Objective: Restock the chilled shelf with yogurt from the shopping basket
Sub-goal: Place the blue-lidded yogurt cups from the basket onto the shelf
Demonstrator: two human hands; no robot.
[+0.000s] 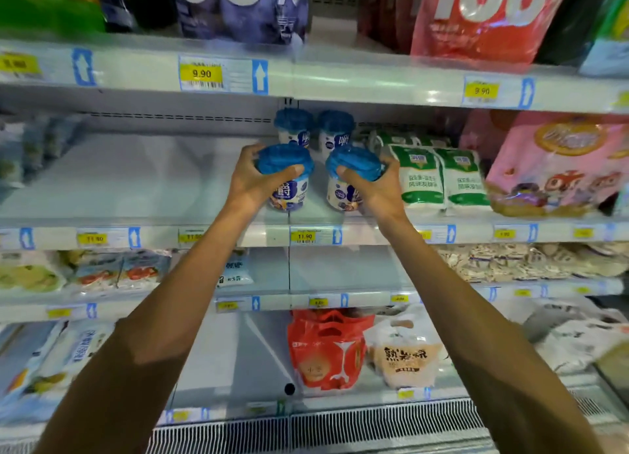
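Note:
Both my arms reach up to the chilled shelf [146,188] at chest height. My left hand [253,181] grips a blue-lidded yogurt cup [289,178] around its lid, the cup standing near the shelf's front edge. My right hand [371,184] grips a second blue-lidded yogurt cup [347,181] the same way, just to the right of the first. Behind them two more matching yogurt cups [293,127] [335,128] stand side by side at the back of the shelf. The shopping basket is out of view.
Green-and-white pouches [439,178] lie right of the cups, then a pink bag [558,167]. A bare stretch of shelf runs left of my left hand. Price rails [306,236] front each shelf. Large bags stand on the shelf above; red and white bags [326,348] lie below.

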